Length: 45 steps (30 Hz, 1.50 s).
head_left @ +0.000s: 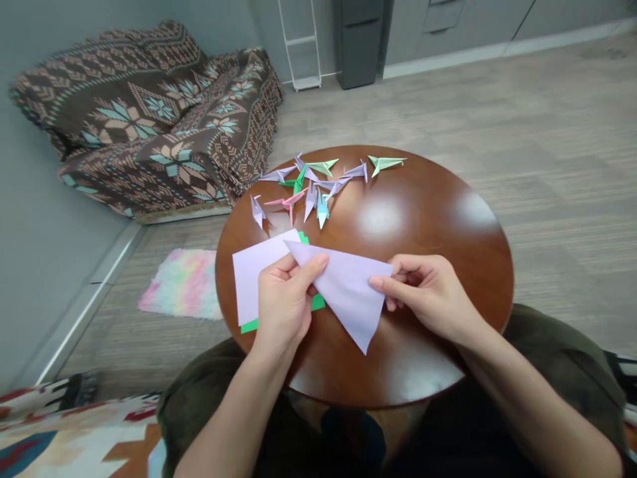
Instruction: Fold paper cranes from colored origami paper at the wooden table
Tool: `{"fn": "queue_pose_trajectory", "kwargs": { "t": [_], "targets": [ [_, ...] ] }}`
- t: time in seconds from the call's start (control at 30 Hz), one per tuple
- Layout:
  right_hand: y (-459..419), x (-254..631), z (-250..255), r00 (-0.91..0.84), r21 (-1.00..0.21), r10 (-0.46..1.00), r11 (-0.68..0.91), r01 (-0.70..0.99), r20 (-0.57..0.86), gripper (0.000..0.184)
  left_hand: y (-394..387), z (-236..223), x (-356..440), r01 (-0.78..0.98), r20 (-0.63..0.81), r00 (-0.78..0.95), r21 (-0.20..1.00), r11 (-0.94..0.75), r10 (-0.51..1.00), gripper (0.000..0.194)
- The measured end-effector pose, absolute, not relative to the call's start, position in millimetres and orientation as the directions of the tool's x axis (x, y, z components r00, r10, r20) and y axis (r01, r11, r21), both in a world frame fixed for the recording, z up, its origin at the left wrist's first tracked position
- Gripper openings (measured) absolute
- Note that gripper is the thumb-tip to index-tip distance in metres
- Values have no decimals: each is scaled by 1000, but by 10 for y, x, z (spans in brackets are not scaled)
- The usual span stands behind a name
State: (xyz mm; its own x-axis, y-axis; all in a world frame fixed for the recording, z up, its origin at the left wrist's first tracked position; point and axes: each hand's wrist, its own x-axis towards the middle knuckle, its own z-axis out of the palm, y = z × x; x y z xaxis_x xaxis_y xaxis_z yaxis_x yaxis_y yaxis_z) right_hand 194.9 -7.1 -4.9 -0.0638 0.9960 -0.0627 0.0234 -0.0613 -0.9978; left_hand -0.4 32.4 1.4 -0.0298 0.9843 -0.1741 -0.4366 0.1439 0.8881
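Note:
A lavender paper triangle point(348, 292) is held just above the round wooden table point(428, 219). My left hand point(286, 302) pinches its left part, thumb on top. At its right corner my right hand point(430, 295) pinches the edge between thumb and fingers. Under my left hand lies a small stack of flat sheets point(253, 272), lavender on top with a green one peeking out beneath.
Several folded paper cranes point(318, 182) in lavender, green, pink and blue lie at the table's far side. A sofa under a patterned blanket point(149, 119) stands at the left, a pastel mat point(184, 282) on the floor. My knees sit under the table's near edge.

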Motion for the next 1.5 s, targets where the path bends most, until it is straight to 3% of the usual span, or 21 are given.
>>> {"fn": "queue_pose_trajectory", "kwargs": {
  "t": [0.37, 0.7, 0.93, 1.2, 1.3, 1.5],
  "targets": [
    [-85, 1956, -85, -39, -997, 997, -70, 40, -71, 42, 428, 19, -108, -456, -164, -79, 883, 110, 983, 24],
    [-138, 1963, -139, 13, -988, 1000, -13, 154, -11, 39, 411, 63, -183, -491, -158, -57, 864, 110, 986, 22],
    [-114, 1982, -152, 2, -987, 999, -51, 151, -51, 41, 414, 68, -207, -472, -174, -99, 875, 108, 980, 27],
    [-109, 1952, -102, -78, -993, 990, -115, 23, -116, 40, 191, 39, 6, -397, -257, 282, 846, 356, 924, 33],
    [-113, 1919, -52, -75, -994, 991, -113, 1, -113, 39, 139, 15, 82, -398, -255, 209, 860, 320, 944, 27],
    [-125, 1889, 8, -10, -999, 999, -43, 24, -43, 37, 142, -25, 133, -419, -260, 76, 868, 268, 963, 35]
  ]
}}
